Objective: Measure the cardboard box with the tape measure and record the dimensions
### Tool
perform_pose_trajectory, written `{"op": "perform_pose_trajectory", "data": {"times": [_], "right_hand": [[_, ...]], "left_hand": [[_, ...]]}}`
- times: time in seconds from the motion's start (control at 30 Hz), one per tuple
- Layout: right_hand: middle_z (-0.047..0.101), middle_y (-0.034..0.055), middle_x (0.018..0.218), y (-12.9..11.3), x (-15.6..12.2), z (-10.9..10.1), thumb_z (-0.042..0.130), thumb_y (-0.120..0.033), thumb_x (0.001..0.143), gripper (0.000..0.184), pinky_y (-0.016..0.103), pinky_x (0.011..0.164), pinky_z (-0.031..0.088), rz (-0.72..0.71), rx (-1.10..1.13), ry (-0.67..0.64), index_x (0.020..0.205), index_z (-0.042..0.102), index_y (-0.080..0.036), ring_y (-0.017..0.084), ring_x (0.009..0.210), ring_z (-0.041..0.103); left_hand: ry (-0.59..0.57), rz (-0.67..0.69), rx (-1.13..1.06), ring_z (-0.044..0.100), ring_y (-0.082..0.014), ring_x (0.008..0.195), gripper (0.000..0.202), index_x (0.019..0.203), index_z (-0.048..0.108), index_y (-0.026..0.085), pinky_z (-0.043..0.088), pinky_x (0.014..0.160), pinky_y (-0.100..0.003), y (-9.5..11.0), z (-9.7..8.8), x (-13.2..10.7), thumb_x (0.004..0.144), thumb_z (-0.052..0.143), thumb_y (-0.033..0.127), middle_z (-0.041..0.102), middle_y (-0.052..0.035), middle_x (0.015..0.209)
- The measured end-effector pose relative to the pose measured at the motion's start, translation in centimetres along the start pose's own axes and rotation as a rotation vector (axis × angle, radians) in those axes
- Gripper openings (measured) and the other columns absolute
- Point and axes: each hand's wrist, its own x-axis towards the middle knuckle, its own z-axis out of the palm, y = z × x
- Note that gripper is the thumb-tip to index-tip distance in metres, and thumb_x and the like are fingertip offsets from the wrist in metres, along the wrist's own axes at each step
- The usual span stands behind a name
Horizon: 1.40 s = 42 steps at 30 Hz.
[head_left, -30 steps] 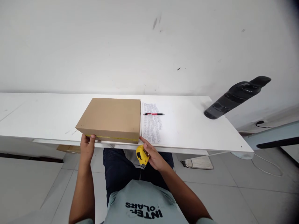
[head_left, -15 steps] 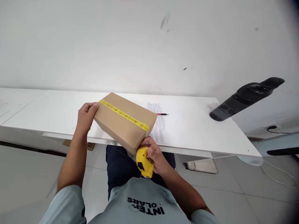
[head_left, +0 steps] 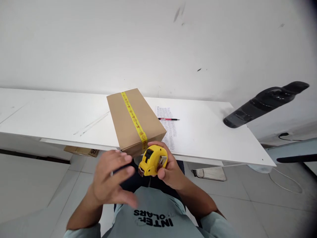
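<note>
My right hand (head_left: 170,168) grips a yellow tape measure (head_left: 154,159) in front of the table edge, its mouth pointing toward my left hand. With fingers spread and slightly blurred, my left hand (head_left: 112,178) is held just left of the tape measure and holds nothing. A closed cardboard box (head_left: 119,115) with yellow printed tape along its top lies on the white table, set at an angle, its near end at the front edge. Right of the box, a red and black pen (head_left: 168,119) lies on a sheet of handwritten paper (head_left: 170,140), partly covered by the box.
On the white table (head_left: 203,132), a dark bottle-like object (head_left: 262,104) stands near the right end. A wall rises behind the table. Below are a cardboard piece (head_left: 81,151), a flat pale object (head_left: 210,173) on the floor, and a cable (head_left: 284,180) at right.
My left hand has let go of the box and come down beside the tape measure. The box has turned and now rests on the table. My right hand has raised and turned the tape measure.
</note>
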Motion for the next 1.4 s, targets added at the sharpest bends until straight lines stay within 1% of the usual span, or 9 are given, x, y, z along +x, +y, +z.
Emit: {"op": "perform_pose_trajectory", "data": {"times": [0.07, 0.13, 0.37, 0.53, 0.63, 0.8, 0.97, 1.07, 1.4], "right_hand": [[0.064, -0.0013, 0.098, -0.7, 0.1, 0.4, 0.098, -0.048, 0.063, 0.078, 0.023, 0.068, 0.055, -0.004, -0.032, 0.003, 0.127, 0.057, -0.035, 0.013, 0.075, 0.062], [0.064, -0.0025, 0.098, -0.6, 0.2, 0.9, 0.098, -0.041, 0.065, 0.075, 0.022, 0.067, 0.055, 0.011, -0.055, -0.018, 0.125, 0.054, -0.036, 0.011, 0.075, 0.062], [0.062, -0.0046, 0.106, 1.3, -1.2, 1.7, 0.088, -0.029, 0.081, 0.063, 0.02, 0.068, 0.058, -0.127, -0.074, 0.015, 0.119, 0.039, -0.04, 0.008, 0.078, 0.068], [0.059, -0.0006, 0.114, -1.5, 0.5, -1.7, 0.092, -0.024, 0.074, 0.06, 0.024, 0.075, 0.06, -0.559, -0.357, 0.253, 0.118, 0.053, -0.039, 0.014, 0.094, 0.068], [0.058, 0.0023, 0.119, -4.1, 3.8, -6.3, 0.092, -0.036, 0.073, 0.057, 0.032, 0.088, 0.059, -0.807, -0.463, 0.503, 0.121, 0.061, -0.037, 0.018, 0.102, 0.064], [0.06, 0.0055, 0.132, -4.9, 7.5, -11.2, 0.081, -0.051, 0.081, 0.069, 0.044, 0.101, 0.056, -0.64, -0.501, 0.552, 0.143, 0.054, -0.038, 0.023, 0.11, 0.065], [0.062, 0.0071, 0.142, -2.9, 7.2, -10.0, 0.076, -0.045, 0.087, 0.066, 0.043, 0.11, 0.051, -0.598, -0.58, 0.441, 0.148, 0.053, -0.036, 0.024, 0.126, 0.061], [0.06, 0.0083, 0.148, -2.4, 6.9, -9.2, 0.076, -0.046, 0.088, 0.068, 0.044, 0.114, 0.049, -0.576, -0.597, 0.442, 0.15, 0.052, -0.033, 0.025, 0.133, 0.058], [0.06, 0.009, 0.148, -2.5, 6.8, -9.4, 0.076, -0.045, 0.088, 0.067, 0.044, 0.113, 0.05, -0.561, -0.583, 0.455, 0.15, 0.052, -0.033, 0.024, 0.132, 0.06]], "left_hand": [[-0.126, 0.19, 0.05, 0.072, -0.0239, 0.107, 0.032, 0.11, 0.065, 0.031, 0.063, 0.091, -0.043, 1.9, 0.0, -0.9, 0.09, 0.071, 0.056, 0.074, -0.0048, 0.103], [-0.072, 0.198, 0.053, 0.07, -0.0224, 0.111, 0.02, 0.111, 0.065, 0.027, 0.063, 0.093, -0.042, 2.6, 0.1, -1.1, 0.093, 0.073, 0.03, 0.075, -0.0055, 0.102], [-0.081, 0.306, 0.079, 0.074, -0.0153, 0.083, 0.027, 0.108, 0.066, 0.029, 0.061, 0.091, -0.04, 1.5, -0.7, -2.9, 0.088, 0.071, 0.012, 0.08, -0.0009, 0.106], [0.345, 0.232, 0.312, 0.073, -0.0157, 0.072, 0.071, 0.142, 0.04, 0.042, 0.063, 0.081, -0.04, -3.4, -0.9, -3.9, 0.086, 0.071, 0.01, 0.078, 0.0021, 0.103], [0.489, 0.171, 0.473, 0.074, -0.0185, 0.074, 0.061, 0.139, 0.044, 0.031, 0.062, 0.073, -0.036, -6.6, -0.7, -3.6, 0.088, 0.07, 0.011, 0.076, -0.0036, 0.097], [0.309, 0.163, 0.407, 0.075, -0.0167, 0.076, 0.054, 0.125, 0.051, 0.028, 0.062, 0.074, -0.033, -7.5, -0.1, -4.2, 0.083, 0.075, 0.004, 0.078, -0.004, 0.098], [0.233, 0.198, 0.338, 0.075, -0.0205, 0.085, 0.031, 0.127, 0.061, 0.025, 0.06, 0.075, -0.034, -6.0, 1.0, -3.6, 0.096, 0.065, 0.029, 0.077, -0.0101, 0.101], [0.142, 0.189, 0.32, 0.075, -0.0239, 0.097, 0.04, 0.131, 0.062, 0.024, 0.06, 0.082, -0.037, -5.1, 1.9, -2.6, 0.1, 0.057, 0.047, 0.076, -0.0133, 0.11], [0.107, 0.107, 0.361, 0.069, -0.0204, 0.092, 0.068, 0.151, 0.048, 0.024, 0.059, 0.084, -0.032, -4.5, 2.5, -2.1, 0.089, 0.076, 0.028, 0.071, -0.0112, 0.114]]}}
